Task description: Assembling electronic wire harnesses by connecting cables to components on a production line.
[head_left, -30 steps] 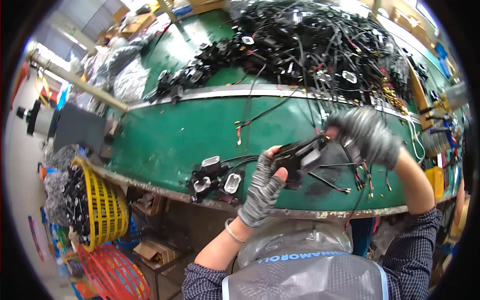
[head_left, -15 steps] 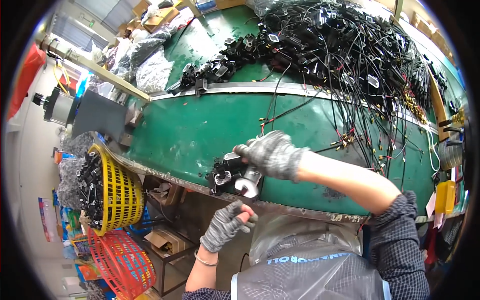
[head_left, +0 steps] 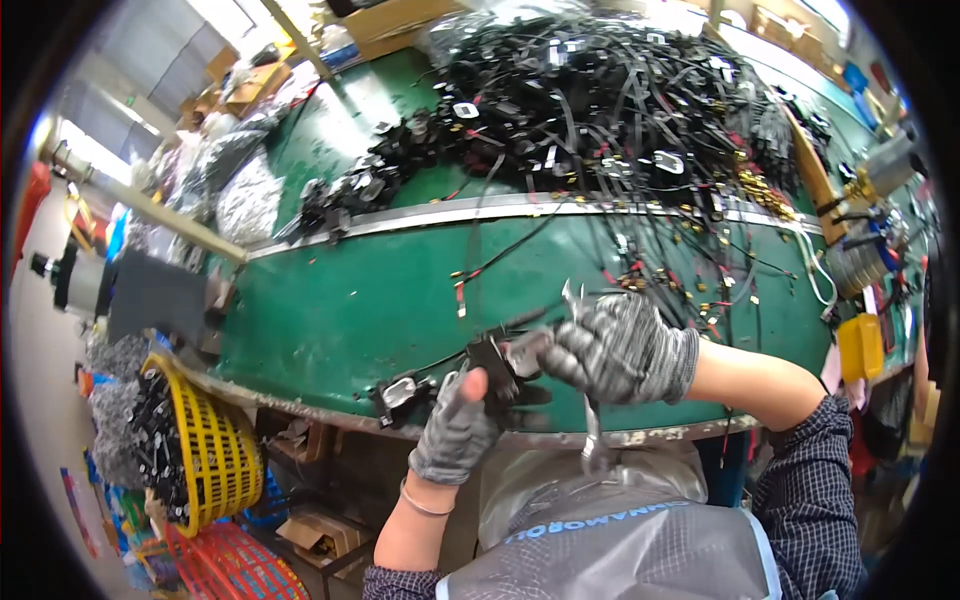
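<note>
My left hand [head_left: 455,432], in a grey knit glove with bare fingertips, is closed on a black block-shaped part [head_left: 489,358] just above the bench's near edge. My right hand [head_left: 628,350], gloved alike, grips a double-ended metal wrench [head_left: 593,425]. One wrench end sticks up above the fist, the other hangs below it. The right fingertips also meet a shiny metal piece [head_left: 525,350] at the black part's right side; whether it is joined to the part is blurred. Another black part with a metal-rimmed face [head_left: 402,394] lies left of my left hand.
A large pile of black parts with cables [head_left: 610,110] covers the far bench, its leads hanging over a metal rail [head_left: 400,218]. A yellow basket [head_left: 215,440] of black parts and a red basket [head_left: 235,560] stand at left. A yellow container [head_left: 860,347] sits at right.
My left hand has risen to the bench edge and taken hold of a black part. My right hand has moved rightward and slightly down, with the wrench now upright in it. The view has shifted.
</note>
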Demonstrator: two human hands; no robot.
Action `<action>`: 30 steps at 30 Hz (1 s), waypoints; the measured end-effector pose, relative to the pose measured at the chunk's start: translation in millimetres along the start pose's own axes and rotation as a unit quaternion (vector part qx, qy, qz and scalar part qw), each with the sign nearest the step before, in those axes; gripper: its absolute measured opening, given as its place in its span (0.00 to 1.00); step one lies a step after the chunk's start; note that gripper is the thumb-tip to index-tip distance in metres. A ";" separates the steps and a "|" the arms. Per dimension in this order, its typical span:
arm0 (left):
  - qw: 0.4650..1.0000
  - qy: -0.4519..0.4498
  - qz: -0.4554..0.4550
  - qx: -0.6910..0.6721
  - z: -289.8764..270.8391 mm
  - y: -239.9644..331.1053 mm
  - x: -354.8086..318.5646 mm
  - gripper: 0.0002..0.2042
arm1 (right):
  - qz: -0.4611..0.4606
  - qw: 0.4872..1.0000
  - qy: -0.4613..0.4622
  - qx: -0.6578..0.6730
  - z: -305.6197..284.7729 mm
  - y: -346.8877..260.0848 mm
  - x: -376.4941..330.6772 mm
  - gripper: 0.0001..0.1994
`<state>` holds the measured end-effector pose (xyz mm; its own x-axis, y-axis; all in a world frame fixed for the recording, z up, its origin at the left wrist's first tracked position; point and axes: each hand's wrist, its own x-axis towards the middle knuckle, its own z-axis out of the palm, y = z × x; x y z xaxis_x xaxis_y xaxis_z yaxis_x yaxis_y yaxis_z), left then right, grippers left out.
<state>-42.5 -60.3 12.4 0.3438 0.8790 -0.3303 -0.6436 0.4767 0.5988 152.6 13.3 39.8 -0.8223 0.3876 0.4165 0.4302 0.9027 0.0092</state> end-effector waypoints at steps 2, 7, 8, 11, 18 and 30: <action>0.999 -0.022 -0.003 0.039 7.2 -10.3 23.1 0.22 | -0.024 0.999 -0.042 0.021 -10.6 5.0 -24.2 0.10; 0.977 -0.041 0.051 0.204 17.8 -38.4 50.4 0.20 | 0.363 0.665 0.135 0.639 -41.2 10.9 -51.2 0.16; 0.966 -0.038 0.072 0.247 22.0 -40.3 53.5 0.19 | 0.366 0.653 0.134 0.650 -39.9 9.8 -49.9 0.18; 0.957 -0.038 0.087 0.274 35.0 -43.6 54.0 0.19 | 0.367 0.625 0.130 0.676 -30.1 11.8 -49.8 0.22; 0.629 -0.057 0.345 0.694 25.0 -43.4 49.8 0.20 | 0.483 0.418 -0.070 0.766 -18.5 35.5 -45.8 0.24; 0.782 -0.021 0.242 0.574 26.0 -45.6 50.3 0.20 | 0.494 0.550 -0.083 0.668 -35.5 22.9 -28.5 0.26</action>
<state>21.9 -37.6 -12.5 0.2877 0.9464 0.1468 0.3255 -0.2408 0.9144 199.2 16.3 60.4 -0.5038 0.7239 -0.4713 0.1314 -0.4751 -0.8701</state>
